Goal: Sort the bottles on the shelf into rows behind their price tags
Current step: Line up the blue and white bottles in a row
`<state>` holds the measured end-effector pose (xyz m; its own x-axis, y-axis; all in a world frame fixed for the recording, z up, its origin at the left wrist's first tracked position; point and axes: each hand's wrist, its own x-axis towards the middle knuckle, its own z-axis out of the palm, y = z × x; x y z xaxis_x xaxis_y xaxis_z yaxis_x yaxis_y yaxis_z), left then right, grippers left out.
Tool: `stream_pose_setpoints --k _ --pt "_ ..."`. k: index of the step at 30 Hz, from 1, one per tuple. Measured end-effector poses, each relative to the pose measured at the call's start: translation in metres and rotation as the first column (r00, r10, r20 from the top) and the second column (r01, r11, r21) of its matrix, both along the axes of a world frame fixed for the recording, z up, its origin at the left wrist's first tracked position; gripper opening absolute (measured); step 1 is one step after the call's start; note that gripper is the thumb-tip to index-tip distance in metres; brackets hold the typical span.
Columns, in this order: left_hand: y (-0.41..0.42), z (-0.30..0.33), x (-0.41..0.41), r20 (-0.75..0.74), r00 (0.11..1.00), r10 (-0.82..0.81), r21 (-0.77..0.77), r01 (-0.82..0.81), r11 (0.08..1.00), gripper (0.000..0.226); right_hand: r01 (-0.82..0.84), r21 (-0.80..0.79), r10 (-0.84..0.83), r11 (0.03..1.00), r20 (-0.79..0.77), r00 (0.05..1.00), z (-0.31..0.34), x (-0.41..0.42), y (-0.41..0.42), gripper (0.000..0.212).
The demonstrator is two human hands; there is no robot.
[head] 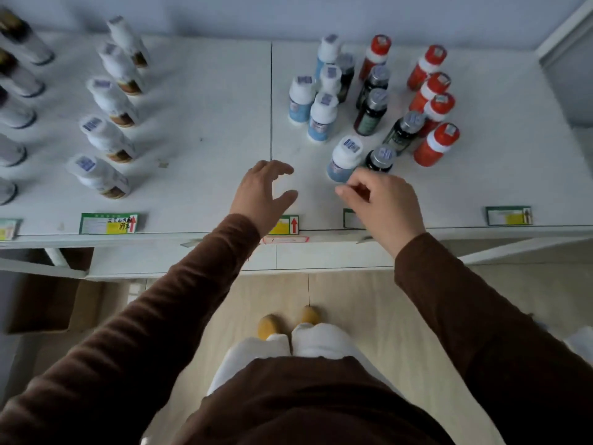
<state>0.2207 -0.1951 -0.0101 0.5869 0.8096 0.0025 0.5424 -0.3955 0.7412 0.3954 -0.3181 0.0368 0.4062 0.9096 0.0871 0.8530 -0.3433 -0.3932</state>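
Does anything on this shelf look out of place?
Yes: the blue-labelled white-capped bottles, dark silver-capped bottles and red bottles stand bunched together on the right, not in straight rows like the white bottles with brown bases on the left.

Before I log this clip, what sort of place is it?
Probably a shop or pharmacy aisle: a white shelf carries rows of capped bottles, such as the orange ones, and printed price tags are fixed along its front edge.

Take the seam (271, 101) in the shelf (205, 123) as your mark. Left of it, a row of bottles (109, 107) runs front to back behind a price tag (109, 223). Right of it, a mixed cluster of bottles (372, 104) stands bunched. Your left hand (261, 194) hovers over the seam's front end, your right hand (382, 203) just before the cluster.
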Motion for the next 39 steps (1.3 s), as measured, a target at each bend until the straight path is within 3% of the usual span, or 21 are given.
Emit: stream_pose_setpoints --k 2,8,12,16,18,22,27,31,33,36,39 --pt "0.003 0.002 0.021 0.062 0.998 0.004 -0.13 0.004 0.992 0.036 -0.057 0.077 0.055 0.995 0.028 0.998 0.014 0.018 0.012 0.017" --pt "0.007 -0.011 0.077 0.104 0.994 0.035 -0.377 0.007 0.926 0.057 -0.268 -0.171 0.303 0.948 0.224 0.926 0.028 0.057 0.053 0.056" --pt "0.01 -0.016 0.102 0.121 0.993 -0.009 -0.386 0.055 0.921 0.053 -0.393 -0.321 0.458 0.862 0.155 0.876 0.025 0.073 0.074 0.047" --pt "0.015 -0.01 0.113 0.2 0.98 -0.017 -0.424 0.102 0.9 0.039 -0.416 -0.239 0.422 0.878 -0.026 0.906 0.026 0.094 0.086 0.04" --pt "0.018 -0.002 0.113 0.342 0.939 0.023 -0.568 0.187 0.802 0.037 -0.394 -0.163 0.378 0.904 -0.122 0.918 0.034 0.11 0.092 0.034" --pt "0.02 0.016 0.113 0.534 0.805 0.259 -0.787 0.362 0.5 0.054 -0.319 -0.054 0.294 0.946 -0.265 0.918 0.06 0.129 0.102 0.034" --pt "0.019 0.036 0.122 0.626 0.683 0.377 -0.775 0.491 0.396 0.05 -0.291 0.032 0.274 0.956 -0.443 0.853 0.086 0.139 0.107 0.039" --pt "0.023 0.051 0.12 0.654 0.699 0.291 -0.738 0.503 0.451 0.043 -0.35 0.102 0.342 0.931 -0.578 0.741 0.092 0.151 0.107 0.029" --pt "0.026 0.061 0.124 0.604 0.775 0.184 -0.708 0.415 0.572 0.041 -0.41 0.106 0.391 0.906 -0.58 0.714 0.091 0.157 0.106 0.033" --pt "0.025 0.07 0.129 0.426 0.905 0.019 -0.533 0.234 0.813 0.046 -0.446 0.101 0.412 0.889 -0.601 0.685 0.086 0.159 0.105 0.037" --pt "0.023 0.069 0.126 0.287 0.957 0.035 -0.376 0.079 0.923 0.046 -0.462 0.104 0.42 0.881 -0.62 0.662 0.08 0.155 0.104 0.043"
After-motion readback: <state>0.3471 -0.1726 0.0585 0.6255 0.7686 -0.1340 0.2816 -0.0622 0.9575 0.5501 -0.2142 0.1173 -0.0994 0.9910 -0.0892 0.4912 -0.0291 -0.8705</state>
